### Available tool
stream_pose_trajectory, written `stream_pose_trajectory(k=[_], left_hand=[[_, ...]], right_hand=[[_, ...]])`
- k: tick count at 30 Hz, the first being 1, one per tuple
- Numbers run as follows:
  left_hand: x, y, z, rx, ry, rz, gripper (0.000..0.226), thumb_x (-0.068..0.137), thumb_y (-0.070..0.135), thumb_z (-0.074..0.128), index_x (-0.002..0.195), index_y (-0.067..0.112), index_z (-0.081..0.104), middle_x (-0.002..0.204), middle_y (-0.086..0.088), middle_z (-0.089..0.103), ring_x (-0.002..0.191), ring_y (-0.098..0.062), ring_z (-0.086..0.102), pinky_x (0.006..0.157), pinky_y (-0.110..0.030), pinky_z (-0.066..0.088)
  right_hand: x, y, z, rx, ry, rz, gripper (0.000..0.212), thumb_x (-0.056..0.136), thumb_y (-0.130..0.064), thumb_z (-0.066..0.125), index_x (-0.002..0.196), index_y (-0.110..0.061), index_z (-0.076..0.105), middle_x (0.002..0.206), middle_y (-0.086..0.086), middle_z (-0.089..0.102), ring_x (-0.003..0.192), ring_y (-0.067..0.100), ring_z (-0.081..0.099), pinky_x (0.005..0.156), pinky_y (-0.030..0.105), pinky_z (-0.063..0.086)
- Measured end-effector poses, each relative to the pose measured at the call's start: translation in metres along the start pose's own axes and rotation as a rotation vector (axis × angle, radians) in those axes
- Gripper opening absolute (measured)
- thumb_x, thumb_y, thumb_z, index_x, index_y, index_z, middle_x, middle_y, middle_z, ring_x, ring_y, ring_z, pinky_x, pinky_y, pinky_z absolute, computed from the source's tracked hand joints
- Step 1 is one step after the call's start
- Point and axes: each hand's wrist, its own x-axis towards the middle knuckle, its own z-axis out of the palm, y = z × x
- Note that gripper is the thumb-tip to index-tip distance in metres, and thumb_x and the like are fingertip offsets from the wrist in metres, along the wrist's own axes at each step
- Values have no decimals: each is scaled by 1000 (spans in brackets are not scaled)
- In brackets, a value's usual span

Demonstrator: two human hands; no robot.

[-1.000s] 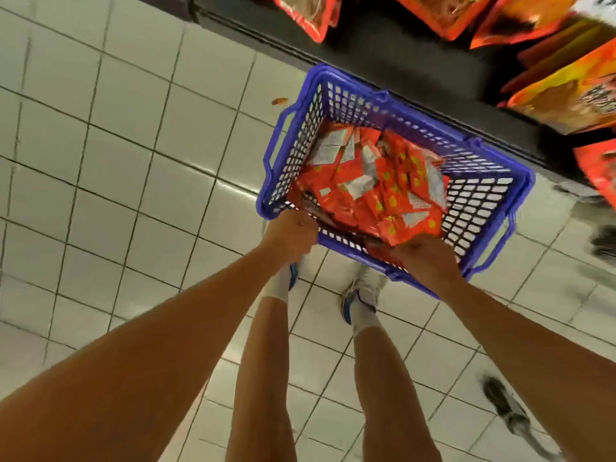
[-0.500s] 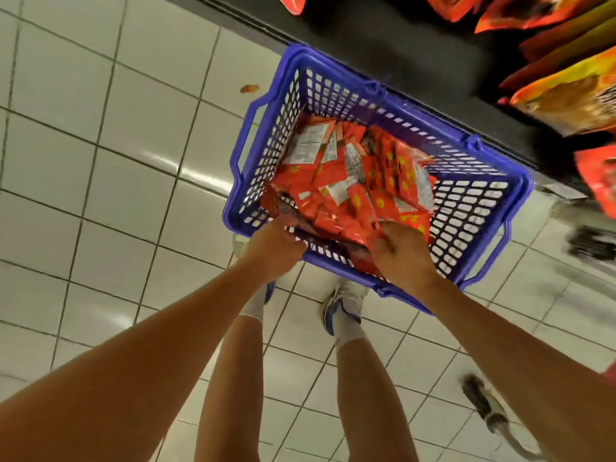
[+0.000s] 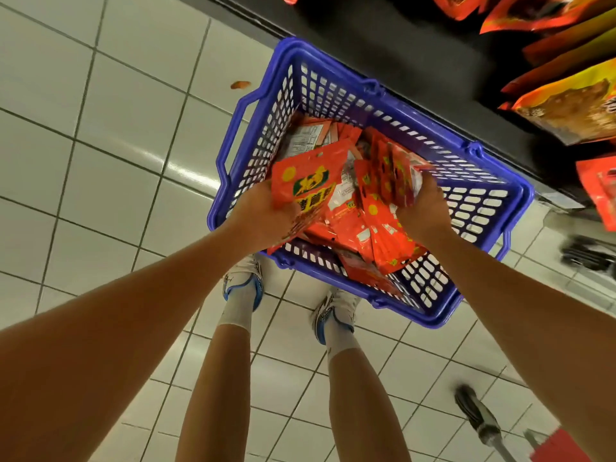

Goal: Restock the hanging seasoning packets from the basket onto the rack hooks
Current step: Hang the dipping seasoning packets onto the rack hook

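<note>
The left hand [image 3: 263, 215] grips one red packet [image 3: 301, 181] above the basket [image 3: 483, 181]; the right hand [image 3: 425, 208] clasps a sheaf of packets [image 3: 393, 175]; many loose packets [image 3: 353, 225] remain below; hanging on the rack [image 3: 416, 51] looks not yet begun.
</note>
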Motion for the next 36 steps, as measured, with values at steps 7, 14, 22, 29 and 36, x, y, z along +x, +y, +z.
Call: stream_pose_trajectory(k=[7, 14, 22, 29, 36], left_hand=[[-8, -6, 0, -359, 57, -92, 15, 100, 22, 60, 105, 35, 66, 108, 5, 75, 103, -20, 72, 93, -53, 57], [-48, 38, -6, -472, 181, -89, 21, 97, 16, 60, 96, 34, 70, 104, 4, 77, 100, -22, 73, 93, -52, 58], [-152, 121, -51, -651, 214, -42, 17, 93, 17, 64, 107, 24, 72, 97, -1, 79, 91, -26, 77, 87, -46, 60], [-305, 230, -120, -562, 245, 228, 19, 94, 37, 69, 98, 20, 76, 95, -6, 79, 90, -23, 75, 90, -52, 59], [-456, 339, -166, -500, 217, 577, 5, 76, 33, 74, 78, 36, 76, 68, 15, 71, 58, -3, 64, 54, -22, 51]], right_hand=[[10, 14, 16, -125, 6, -65, 34, 103, -30, 52, 131, -13, 62, 109, 19, 68, 89, 32, 61, 72, 33, 47], [-63, -16, -60, 538, 14, -110, 16, 98, -20, 65, 98, -7, 76, 71, 12, 68, 59, 12, 59, 60, 29, 50], [-173, -94, -198, 1081, 116, -103, 17, 94, -23, 70, 101, -7, 74, 94, 13, 75, 94, 33, 72, 86, 55, 59], [-293, -155, -344, 1071, 178, -352, 21, 82, -51, 72, 84, -30, 77, 84, -3, 74, 82, 24, 65, 85, 57, 54], [-432, -171, -469, 1016, 377, -523, 39, 79, -64, 71, 84, -26, 74, 79, -2, 74, 76, 18, 65, 75, 52, 57]])
